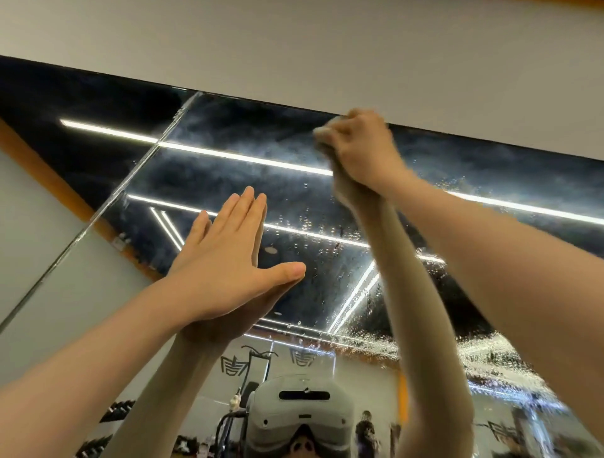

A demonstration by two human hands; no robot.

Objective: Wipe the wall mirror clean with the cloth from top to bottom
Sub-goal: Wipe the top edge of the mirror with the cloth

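Plain grey wall (327, 49) above, orange trim (581, 2) at the ceiling edge

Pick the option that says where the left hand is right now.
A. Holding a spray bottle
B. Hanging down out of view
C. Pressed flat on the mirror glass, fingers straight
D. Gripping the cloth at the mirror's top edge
C: the left hand lies flat with straight fingers on the mirror, while the right hand holds the cloth near the top edge.

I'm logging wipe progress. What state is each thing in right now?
wall mirror: hazy and smeared near the top, water droplets lower right.
cloth: bunched, pressed at the mirror's top edge.
right hand: grips the cloth.
left hand: flat against the glass.
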